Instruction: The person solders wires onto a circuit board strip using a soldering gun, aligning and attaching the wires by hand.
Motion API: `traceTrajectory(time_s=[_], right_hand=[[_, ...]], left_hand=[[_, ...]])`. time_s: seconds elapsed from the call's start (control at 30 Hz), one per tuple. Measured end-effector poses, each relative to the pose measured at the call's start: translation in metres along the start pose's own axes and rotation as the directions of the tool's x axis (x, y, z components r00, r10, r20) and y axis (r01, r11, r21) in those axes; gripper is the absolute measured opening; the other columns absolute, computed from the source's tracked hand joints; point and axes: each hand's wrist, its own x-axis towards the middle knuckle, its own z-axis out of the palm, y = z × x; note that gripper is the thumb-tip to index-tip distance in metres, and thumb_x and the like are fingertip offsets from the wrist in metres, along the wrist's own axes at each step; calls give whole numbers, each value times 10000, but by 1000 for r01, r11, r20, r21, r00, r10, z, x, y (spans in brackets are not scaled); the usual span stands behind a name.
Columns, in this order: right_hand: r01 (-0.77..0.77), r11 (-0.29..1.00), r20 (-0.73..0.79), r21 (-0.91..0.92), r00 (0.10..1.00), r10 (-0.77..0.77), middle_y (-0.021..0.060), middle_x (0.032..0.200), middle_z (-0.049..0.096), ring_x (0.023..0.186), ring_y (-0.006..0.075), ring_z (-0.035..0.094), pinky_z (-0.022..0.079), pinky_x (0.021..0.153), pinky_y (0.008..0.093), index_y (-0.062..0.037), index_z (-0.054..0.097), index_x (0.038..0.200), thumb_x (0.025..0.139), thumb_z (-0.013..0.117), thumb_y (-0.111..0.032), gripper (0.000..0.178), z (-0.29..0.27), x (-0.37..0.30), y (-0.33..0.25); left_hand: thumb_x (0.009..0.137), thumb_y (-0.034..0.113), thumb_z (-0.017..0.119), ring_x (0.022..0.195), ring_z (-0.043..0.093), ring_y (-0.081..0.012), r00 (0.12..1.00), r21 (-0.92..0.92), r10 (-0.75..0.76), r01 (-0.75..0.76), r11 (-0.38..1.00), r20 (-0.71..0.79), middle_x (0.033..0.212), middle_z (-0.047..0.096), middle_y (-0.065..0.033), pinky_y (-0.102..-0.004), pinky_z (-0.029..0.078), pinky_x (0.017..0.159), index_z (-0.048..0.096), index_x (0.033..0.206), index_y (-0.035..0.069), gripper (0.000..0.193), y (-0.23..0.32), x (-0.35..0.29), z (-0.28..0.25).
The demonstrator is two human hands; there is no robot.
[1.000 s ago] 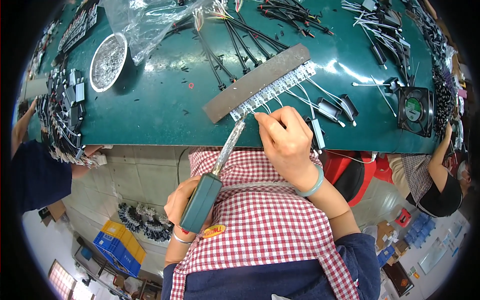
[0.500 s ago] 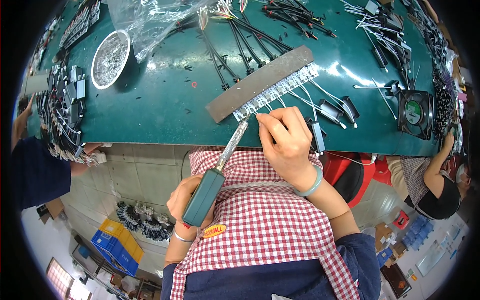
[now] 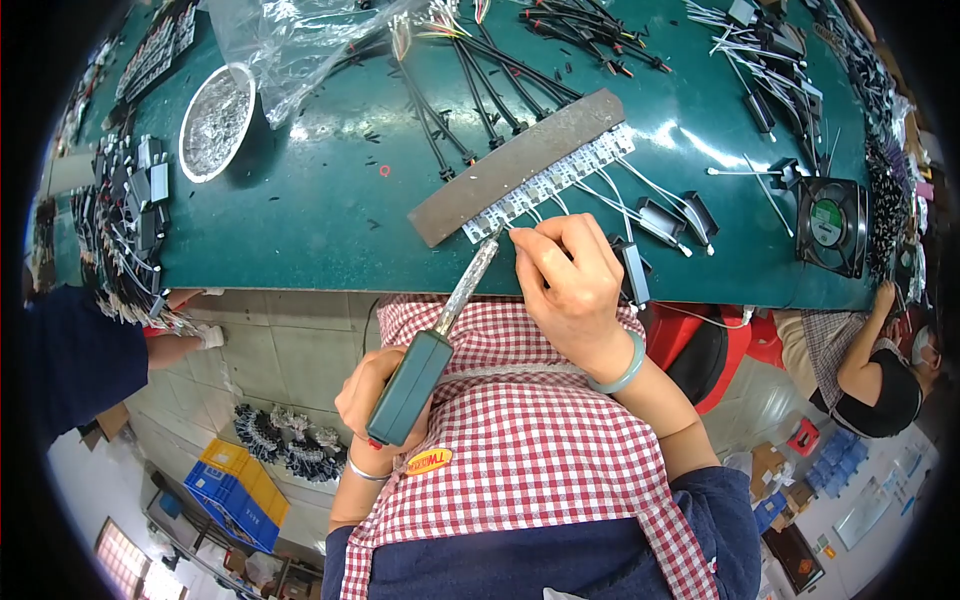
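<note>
Tool with dark green box-shaped handle and foil-wrapped shaft (image 3: pixel 412 385): before the red-and-white checked apron (image 3: pixel 530 440), long axis slanting away and rightward, tip at the boards' near-left end.
Row of small white circuit boards (image 3: pixel 548 187): along the near side of a flat grey-brown bar (image 3: pixel 520 165), both running near-left to far-right.
Left hand (image 3: pixel 362 392): grip closed around the handle, some fingers hidden behind it.
Right hand (image 3: pixel 572 275): knuckles up, forearm from lower right; thumb and index finger pinched together, seemingly on a thin white wire (image 3: pixel 508 226).
Green surface (image 3: pixel 300 220): near edge passes beneath the right hand; it stretches left from the bar to a white-rimmed bowl (image 3: pixel 183 150).
Right side: grey rectangular housing (image 3: pixel 635 273) just beside the right hand; square black fan (image 3: pixel 828 225) well apart.
</note>
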Motion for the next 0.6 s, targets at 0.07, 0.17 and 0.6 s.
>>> traceTrajectory(time_s=[0.07, 0.17, 0.6], right_hand=[[3, 1000, 0, -3, 1000, -3, 89, 786, 585, 690, 235, 582, 469, 564, 323, -16, 686, 895, 673, 734, 115, 262, 0, 0, 0], [7, 1000, 1, -9, 1000, -7, 89, 784, 582, 686, 234, 582, 469, 563, 323, -16, 685, 896, 674, 732, 115, 262, 0, 0, 0], [26, 1000, -8, -13, 1000, -26, 87, 786, 550, 679, 234, 555, 458, 558, 335, 0, 667, 895, 705, 718, 68, 208, 3, -2, 1]], left_hand=[[756, 72, 775, 676, 687, -275, 1000, 7, 10, -10, 1000, 5, 845, 682, -153, -322, 532, 572, 684, 880, -40, 190, -1, 1, 0], [757, 78, 776, 659, 678, -269, 1000, 11, 9, -9, 1000, 12, 824, 672, -149, -322, 520, 554, 679, 864, -39, 185, -1, 0, -1], [696, -13, 752, 656, 681, -278, 1000, 149, -8, 6, 989, 15, 817, 681, -160, -314, 530, 572, 662, 838, -27, 168, 10, 0, -25]])
